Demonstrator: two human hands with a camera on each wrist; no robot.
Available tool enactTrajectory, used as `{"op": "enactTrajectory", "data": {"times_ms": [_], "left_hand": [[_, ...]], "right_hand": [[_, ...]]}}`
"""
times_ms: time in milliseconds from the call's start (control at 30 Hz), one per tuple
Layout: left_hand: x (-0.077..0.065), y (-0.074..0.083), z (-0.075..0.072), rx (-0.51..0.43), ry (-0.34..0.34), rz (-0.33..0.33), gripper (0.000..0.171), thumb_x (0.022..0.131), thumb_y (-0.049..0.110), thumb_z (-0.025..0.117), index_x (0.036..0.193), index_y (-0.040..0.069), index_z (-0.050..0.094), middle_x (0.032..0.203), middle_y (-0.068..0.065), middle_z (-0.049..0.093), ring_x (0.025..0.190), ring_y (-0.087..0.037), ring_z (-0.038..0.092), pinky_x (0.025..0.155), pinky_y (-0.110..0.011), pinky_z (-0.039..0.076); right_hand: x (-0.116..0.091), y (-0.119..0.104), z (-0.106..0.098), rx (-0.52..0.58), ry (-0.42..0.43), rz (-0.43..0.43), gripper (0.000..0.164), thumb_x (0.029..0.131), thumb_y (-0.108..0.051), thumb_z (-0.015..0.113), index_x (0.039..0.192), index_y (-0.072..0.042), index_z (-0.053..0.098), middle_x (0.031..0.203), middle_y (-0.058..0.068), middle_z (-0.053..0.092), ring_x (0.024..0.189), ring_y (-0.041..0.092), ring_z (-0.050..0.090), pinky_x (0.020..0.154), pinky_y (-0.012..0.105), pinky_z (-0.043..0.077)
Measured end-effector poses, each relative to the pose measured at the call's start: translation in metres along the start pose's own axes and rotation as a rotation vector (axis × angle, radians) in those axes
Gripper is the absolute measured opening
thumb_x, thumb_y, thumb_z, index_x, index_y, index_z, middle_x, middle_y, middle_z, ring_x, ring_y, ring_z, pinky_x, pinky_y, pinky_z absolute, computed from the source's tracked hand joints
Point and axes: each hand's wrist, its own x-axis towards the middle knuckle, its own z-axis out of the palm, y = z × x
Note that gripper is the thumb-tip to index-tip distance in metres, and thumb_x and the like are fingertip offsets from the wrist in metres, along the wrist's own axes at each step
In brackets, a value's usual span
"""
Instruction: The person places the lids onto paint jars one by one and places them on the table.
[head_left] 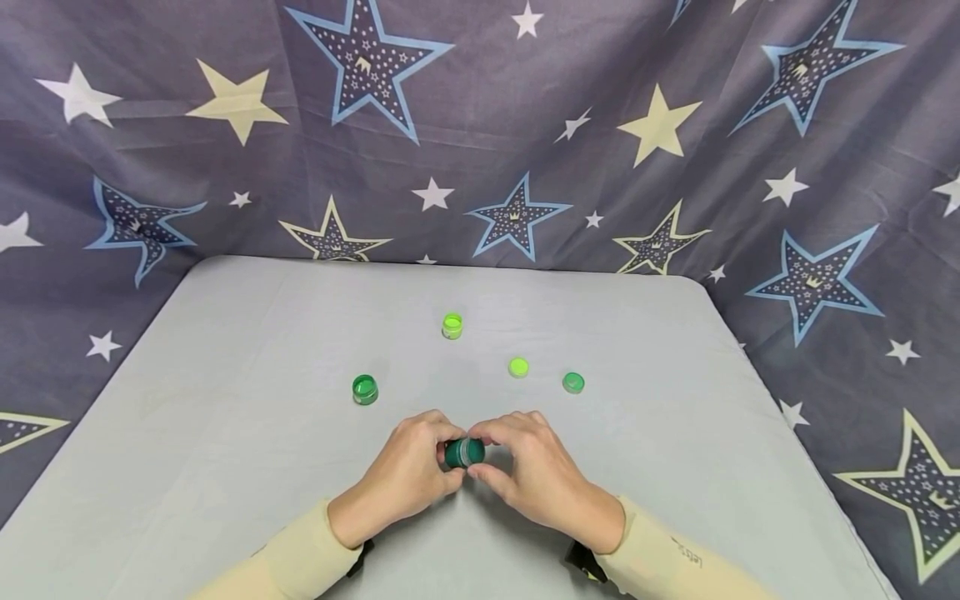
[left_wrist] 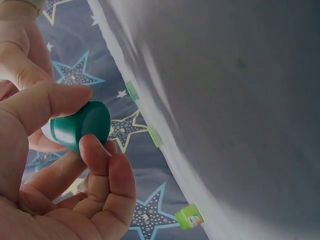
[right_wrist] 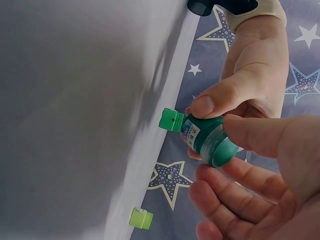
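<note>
Dark green, the small jar [head_left: 463, 452] is held tilted over the pale table [head_left: 240, 400]; from here I see the left hand [head_left: 411, 463] gripping its body, the right hand [head_left: 534, 465] pinching its lidded end.

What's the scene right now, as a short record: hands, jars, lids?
left hand: holds dark jar by its body
right hand: pinches dark jar at its lid end
dark jar: held sideways, dark lid on, toward right hand
green jar: on table, upright, lid off
lime jar: on table, upright, lid off, farthest back
lime lid: loose on table
green lid: loose on table, right of lime lid
</note>
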Motion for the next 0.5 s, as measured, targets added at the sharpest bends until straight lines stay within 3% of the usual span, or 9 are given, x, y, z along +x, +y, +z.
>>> {"op": "enactTrajectory", "data": {"times_ms": [500], "left_hand": [[0.0002, -0.0023, 0.0001, -0.029, 0.001, -0.004, 0.029, 0.07, -0.003, 0.09, 0.095, 0.007, 0.078, 0.089, 0.005, 0.064, 0.072, -0.013, 0.057, 0.062, -0.022, 0.05]], "right_hand": [[-0.0002, 0.0036, 0.0065, 0.02, 0.035, -0.01, 0.033, 0.082, -0.021, 0.089, 0.111, -0.015, 0.074, 0.105, -0.008, 0.074, 0.095, 0.011, 0.069, 0.082, 0.031, 0.045]]}}
